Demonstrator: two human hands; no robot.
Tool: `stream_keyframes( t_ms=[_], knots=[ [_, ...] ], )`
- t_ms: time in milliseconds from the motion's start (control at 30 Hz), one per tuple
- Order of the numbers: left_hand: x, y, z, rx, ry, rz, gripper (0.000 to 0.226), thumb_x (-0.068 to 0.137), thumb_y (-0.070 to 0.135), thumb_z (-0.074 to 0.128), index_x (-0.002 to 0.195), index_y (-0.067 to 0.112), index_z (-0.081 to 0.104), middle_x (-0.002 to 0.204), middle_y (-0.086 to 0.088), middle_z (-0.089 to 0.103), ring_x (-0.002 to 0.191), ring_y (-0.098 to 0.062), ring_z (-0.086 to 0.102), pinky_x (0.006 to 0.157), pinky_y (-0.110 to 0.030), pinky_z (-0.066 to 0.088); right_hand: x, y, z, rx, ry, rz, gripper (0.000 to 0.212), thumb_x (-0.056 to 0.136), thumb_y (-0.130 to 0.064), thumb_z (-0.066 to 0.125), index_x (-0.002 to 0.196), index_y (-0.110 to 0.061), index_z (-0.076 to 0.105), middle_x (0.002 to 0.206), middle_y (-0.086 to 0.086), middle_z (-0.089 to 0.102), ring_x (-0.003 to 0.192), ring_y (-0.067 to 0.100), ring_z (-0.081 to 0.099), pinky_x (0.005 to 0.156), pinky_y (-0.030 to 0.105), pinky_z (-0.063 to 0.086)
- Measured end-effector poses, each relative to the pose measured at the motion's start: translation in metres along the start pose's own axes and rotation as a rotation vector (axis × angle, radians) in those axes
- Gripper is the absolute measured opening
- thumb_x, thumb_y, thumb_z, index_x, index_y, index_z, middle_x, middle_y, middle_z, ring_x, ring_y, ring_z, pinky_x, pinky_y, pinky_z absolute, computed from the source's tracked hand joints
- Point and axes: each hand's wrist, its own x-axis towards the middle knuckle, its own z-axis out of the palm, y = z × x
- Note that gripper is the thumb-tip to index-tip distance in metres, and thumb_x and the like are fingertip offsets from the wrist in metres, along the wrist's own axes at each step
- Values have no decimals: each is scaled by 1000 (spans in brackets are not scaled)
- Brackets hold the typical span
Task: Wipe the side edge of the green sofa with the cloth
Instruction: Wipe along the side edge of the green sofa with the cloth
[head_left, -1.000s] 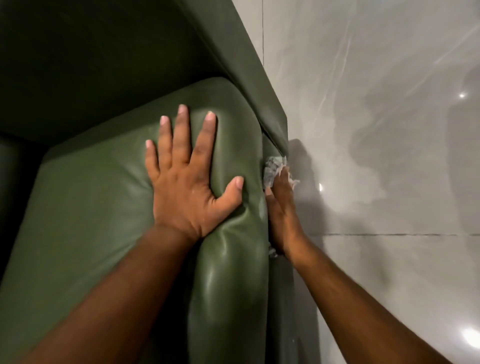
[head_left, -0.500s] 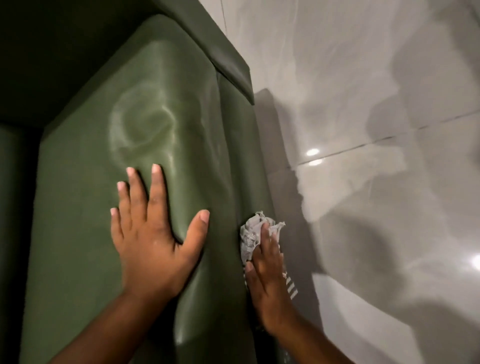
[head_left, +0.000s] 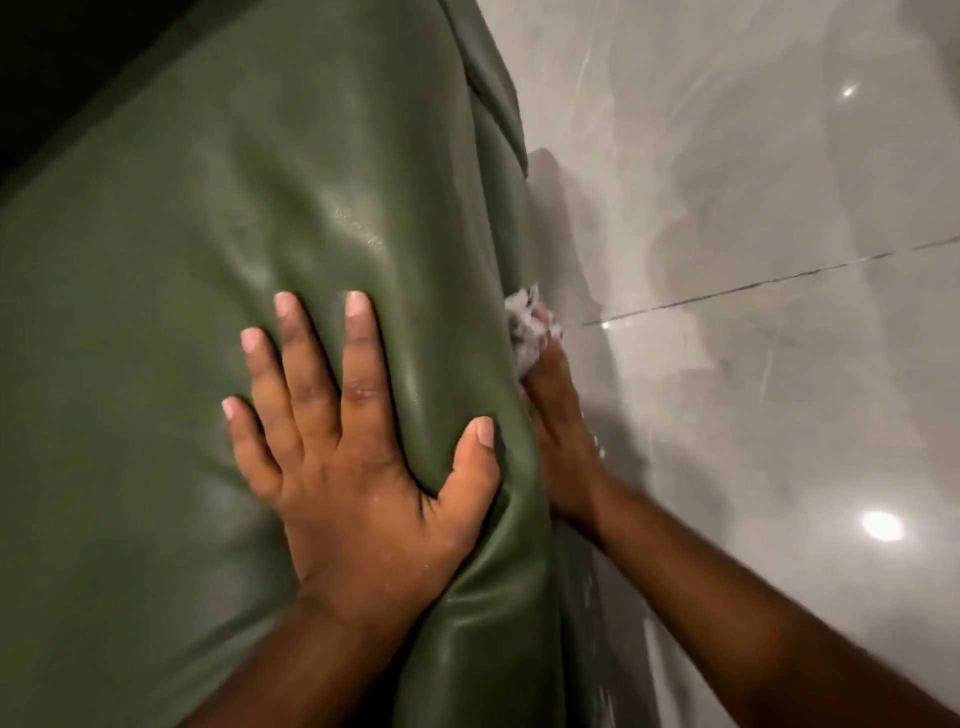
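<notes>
The green sofa (head_left: 218, 270) fills the left and middle of the view, its leather seat cushion shiny. My left hand (head_left: 358, 457) lies flat on the cushion top with fingers spread, its thumb pressing a dent near the right edge. My right hand (head_left: 563, 447) reaches down along the sofa's right side edge and presses a crumpled pale cloth (head_left: 527, 332) against it. Only the upper tip of the cloth shows past my fingers; the rest is hidden between hand and sofa.
A glossy grey tiled floor (head_left: 779, 415) runs along the right of the sofa, with a dark grout line and bright light reflections. The sofa's green armrest or back edge (head_left: 493, 88) rises at the top. Dark shadow covers the top left corner.
The view has closed in on the cushion. My right hand with the cloth has slid forward along the side edge. My left hand stays flat on the cushion, now pressing nearer its right edge.
</notes>
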Motion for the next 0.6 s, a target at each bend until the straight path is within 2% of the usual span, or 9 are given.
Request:
stream_keyframes(
  t_ms=[67, 133, 267, 367, 500, 600],
  knots=[
    [0, -1, 0, 10, -1, -3, 95, 77, 71, 42, 156, 24, 16, 165, -13, 10, 153, -31, 4, 121, -55, 1, 40, 4, 0, 40, 9, 29, 58, 97, -34, 32, 147, -4, 35, 160, 24, 26, 151, 35, 19, 123, 57, 14],
    [-1, -1, 1, 17, 1, 1, 95, 77, 70, 42, 156, 24, 16, 165, -13, 11, 153, -31, 4, 121, -54, 1, 82, 6, -1, 52, 30, 51, 59, 96, -29, 34, 147, 1, 35, 160, 24, 26, 151, 36, 20, 124, 55, 15],
    [-1, 0, 0, 28, 24, -4, 94, 77, 70, 41, 155, 23, 18, 165, -13, 12, 153, -31, 6, 121, -55, 3, 173, 0, -10, 88, 54, 65, 52, 103, -21, 36, 150, -4, 25, 164, 21, 14, 153, 37, 10, 125, 54, 10],
    [1, 1, 1, 35, 9, -10, 93, 78, 69, 41, 155, 23, 18, 165, -12, 11, 153, -30, 5, 121, -55, 3, 204, -2, -15, 131, 72, 132, 51, 105, -23, 36, 152, -11, 22, 166, 14, 10, 154, 32, 7, 126, 50, 9],
    [-1, 2, 0, 65, 7, -20, 94, 78, 70, 40, 156, 22, 18, 165, -13, 12, 153, -31, 6, 121, -55, 4, 150, 3, -10, 130, 34, 107, 54, 104, -22, 37, 153, -11, 17, 166, 15, 7, 154, 32, 4, 126, 53, 8],
    [-2, 2, -1, 91, -10, -23, 94, 78, 70, 41, 156, 22, 17, 165, -13, 11, 153, -31, 6, 121, -55, 4, 54, 13, -3, 158, 7, 167, 59, 98, -36, 35, 151, -22, 14, 167, 9, 5, 155, 22, 2, 126, 51, 7]
  ],
)
